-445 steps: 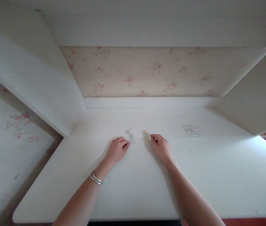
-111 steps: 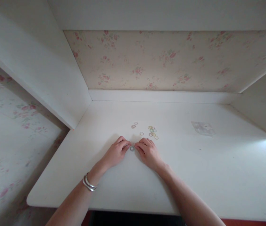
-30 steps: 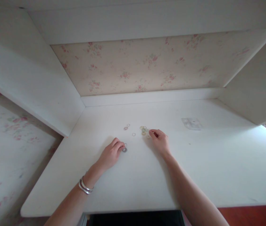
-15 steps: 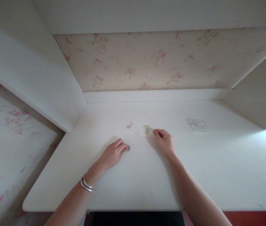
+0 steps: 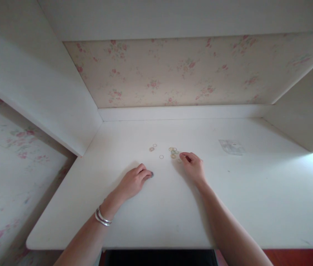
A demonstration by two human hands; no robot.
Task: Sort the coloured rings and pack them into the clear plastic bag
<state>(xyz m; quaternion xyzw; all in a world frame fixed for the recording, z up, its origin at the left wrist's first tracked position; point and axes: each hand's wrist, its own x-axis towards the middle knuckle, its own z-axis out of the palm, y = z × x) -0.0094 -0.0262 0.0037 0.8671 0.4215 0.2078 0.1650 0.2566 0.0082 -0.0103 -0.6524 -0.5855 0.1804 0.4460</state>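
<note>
My left hand (image 5: 134,181), silver bangles at its wrist, pinches a small dark grey ring (image 5: 152,174) at the tabletop. Ahead and to the right, my right hand (image 5: 193,165) has thumb and fingers pressed together beside a small pile of thin yellowish and greenish rings (image 5: 173,156). Whatever its fingertips hold, if anything, is too small to make out. Between the hands lies a single thin ring (image 5: 161,157). Farther back on the left are a brownish ring (image 5: 151,149) and a pale ring (image 5: 154,145) close together.
A clear plastic bag (image 5: 231,147) lies flat on the white tabletop (image 5: 156,218) at the right. White side panels and a low back ledge (image 5: 184,112) enclose the table, with flowered wallpaper (image 5: 170,74) behind. Something dark (image 5: 159,257) sits below the front edge.
My left fingertips have shifted slightly to the right and now cover more of the dark grey ring. My right hand stays almost still beside the pile.
</note>
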